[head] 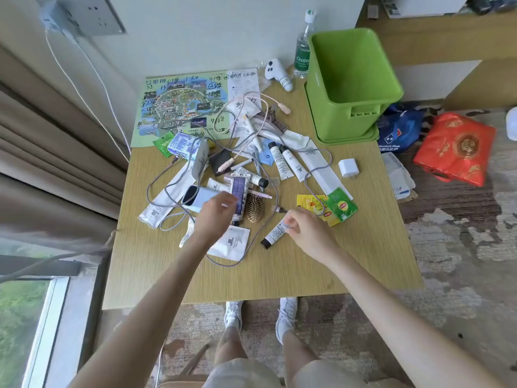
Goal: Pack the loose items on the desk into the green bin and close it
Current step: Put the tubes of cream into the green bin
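Note:
The green bin (344, 119) stands open and empty at the desk's far right, sitting on its green lid (347, 139). A heap of loose items covers the desk's middle: tubes, sachets, cables (268, 217), a hairbrush (254, 208) and a power bank (195, 197). My left hand (215, 217) is in the heap, its fingers curled round a purple-labelled tube (238, 189). Just right of it, my right hand (302, 228) pinches the top end of a white tube with a black cap (275, 232), whose cap end rests on the desk.
A water bottle (303, 51) and a white controller (277, 72) stand left of the bin. A written-on map (181, 105) lies at the back, a white charger cube (347, 168) and tea sachets (340, 204) to the right. Red (456, 147) and blue (397, 130) bags lie on the floor.

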Demonstrator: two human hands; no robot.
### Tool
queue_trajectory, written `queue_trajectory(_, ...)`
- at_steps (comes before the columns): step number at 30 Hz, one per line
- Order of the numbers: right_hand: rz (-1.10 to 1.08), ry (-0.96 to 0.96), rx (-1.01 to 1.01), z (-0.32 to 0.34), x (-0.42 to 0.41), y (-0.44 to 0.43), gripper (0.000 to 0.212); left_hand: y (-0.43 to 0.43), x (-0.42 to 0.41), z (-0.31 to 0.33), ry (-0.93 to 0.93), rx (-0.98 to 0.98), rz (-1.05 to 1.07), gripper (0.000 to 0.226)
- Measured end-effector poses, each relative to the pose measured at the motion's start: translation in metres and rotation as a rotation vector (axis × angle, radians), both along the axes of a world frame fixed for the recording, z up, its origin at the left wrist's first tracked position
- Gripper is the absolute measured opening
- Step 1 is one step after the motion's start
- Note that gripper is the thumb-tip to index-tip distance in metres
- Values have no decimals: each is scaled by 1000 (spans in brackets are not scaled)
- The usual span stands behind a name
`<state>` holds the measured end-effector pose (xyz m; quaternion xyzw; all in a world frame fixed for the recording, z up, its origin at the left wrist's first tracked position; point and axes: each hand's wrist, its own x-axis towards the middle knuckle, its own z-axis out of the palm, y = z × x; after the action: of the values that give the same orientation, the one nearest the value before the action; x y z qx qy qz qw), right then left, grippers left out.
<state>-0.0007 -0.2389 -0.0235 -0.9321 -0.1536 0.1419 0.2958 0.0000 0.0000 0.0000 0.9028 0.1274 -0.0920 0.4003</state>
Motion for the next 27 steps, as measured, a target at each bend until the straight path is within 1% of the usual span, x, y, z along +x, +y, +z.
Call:
queue_trajectory(3,114,-62,-81,-4,12,14,23,-8,24,-5,1,139,18,27)
queue_trajectory(4,152,-67,-111,-4,14,19,27,-11,30,-7,39,180,24,32)
queue_trajectory(8,296,-78,-207,-22,12,23,39,-23,39,-27,159,325,7,69)
queue_trajectory(10,341,-103,-244,-30,12,25,38,-31,43,-34,155,379,0,85)
queue_trajectory(11,352,-121,-254,-33,12,26,35,-35,46,-35,143,396,7,89)
queue_trajectory(13,360,-132,-250,-35,14,27,31,-39,51,-37,125,425,21,88)
queue_trajectory(16,379,-150,-230,-37,15,25,29,-37,57,-37,133,435,17,79)
queue_trajectory(18,354,-165,-190,-34,17,21,27,-33,59,-37,142,433,2,78)
queue_trajectory(21,245,-171,-82,-25,23,14,27,-29,59,-38,152,447,-36,83)
queue_trajectory(24,89,-121,64,-17,37,8,28,-29,58,-40,151,439,-45,82)
queue_trajectory(25,45,-96,104,-15,43,6,27,-29,58,-40,144,404,-28,78)
queue_trajectory(27,-35,-35,164,-12,57,3,24,-27,59,-39,111,307,15,62)
